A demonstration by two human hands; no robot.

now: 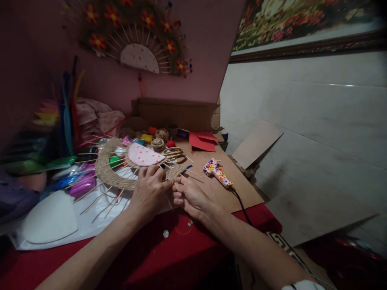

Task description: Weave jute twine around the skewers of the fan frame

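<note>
A half-round fan of thin wooden sticks, with a band of woven jute twine (104, 171), lies over the table's front. At its centre is a white half-disc with red dots (145, 155). My left hand (149, 191) is closed on the woven band near its right end, fingers curled over it. Right beside it, my right hand (190, 197) pinches the twine at the band's lower edge, a thin strand hanging between the hands. The fingertips partly hide what they grip. Yellow-handled scissors (173, 155) lie just behind the fan.
A flowered glue gun (217, 173) rests on the brown board (242, 195), its black cord running off the front. Behind are twine balls (158, 144) and red sheets (202, 141). A white rounded card piece (50, 219) lies left. A finished flowered fan (139, 58) hangs on the wall.
</note>
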